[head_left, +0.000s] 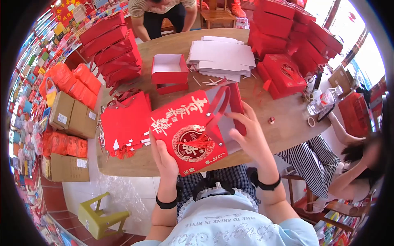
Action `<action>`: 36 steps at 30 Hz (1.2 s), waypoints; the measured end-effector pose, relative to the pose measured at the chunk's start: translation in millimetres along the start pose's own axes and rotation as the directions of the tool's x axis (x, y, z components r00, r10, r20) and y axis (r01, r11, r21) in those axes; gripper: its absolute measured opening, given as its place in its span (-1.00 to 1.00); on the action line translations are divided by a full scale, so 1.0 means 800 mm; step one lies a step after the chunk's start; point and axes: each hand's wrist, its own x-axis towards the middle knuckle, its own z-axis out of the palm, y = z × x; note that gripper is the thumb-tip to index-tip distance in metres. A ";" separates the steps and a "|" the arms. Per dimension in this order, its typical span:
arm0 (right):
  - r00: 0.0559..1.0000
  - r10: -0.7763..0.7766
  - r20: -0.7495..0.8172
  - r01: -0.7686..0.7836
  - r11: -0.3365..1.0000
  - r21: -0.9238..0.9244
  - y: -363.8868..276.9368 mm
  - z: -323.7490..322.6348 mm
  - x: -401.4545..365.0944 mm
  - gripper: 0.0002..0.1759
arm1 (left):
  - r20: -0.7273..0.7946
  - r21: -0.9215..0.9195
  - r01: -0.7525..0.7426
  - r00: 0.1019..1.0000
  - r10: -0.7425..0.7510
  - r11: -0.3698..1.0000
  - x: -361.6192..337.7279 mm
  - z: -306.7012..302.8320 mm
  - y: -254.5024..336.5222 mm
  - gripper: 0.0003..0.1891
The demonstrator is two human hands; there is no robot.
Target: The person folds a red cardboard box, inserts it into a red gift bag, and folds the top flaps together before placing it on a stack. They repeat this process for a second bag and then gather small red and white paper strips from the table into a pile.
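Observation:
A red gift bag point(193, 141) with gold characters, a round emblem, a red tassel and a ribbon handle is held tilted above the table's near edge. Its opening faces right and shows a pale inside. My left hand point(165, 159) is closed on the bag's left edge, thumb in front and the other fingers mostly hidden behind. At the open end, my right hand point(252, 133) grips the red side wall with thumb and index finger apart. Left of the bag lies a pile of flat red bags point(125, 123) with tassels.
On the wooden table point(164, 98) stand a red box point(169, 69), a stack of white cardboard sheets point(221, 53), stacked red bags point(113, 49) and red boxes point(283, 74). One person point(164, 12) is across the table; another point(349, 164) sits right. A green stool point(100, 215) is lower left.

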 end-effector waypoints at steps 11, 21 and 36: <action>0.956 0.255 0.149 -0.267 0.533 0.803 0.022 0.007 -0.002 -0.89 | 0.021 0.146 -0.067 0.998 0.065 0.987 -0.013 0.002 -0.013 -0.42; 0.955 0.109 0.274 -0.291 0.505 0.813 0.017 0.006 -0.014 -0.72 | 0.018 -0.109 0.116 0.993 -0.115 0.987 -0.006 0.017 -0.009 -0.48; 0.803 0.312 -0.508 -0.085 0.903 0.421 0.122 -0.228 0.032 -0.59 | 0.499 -0.109 -0.196 0.837 0.224 0.974 0.053 0.351 -0.034 -0.34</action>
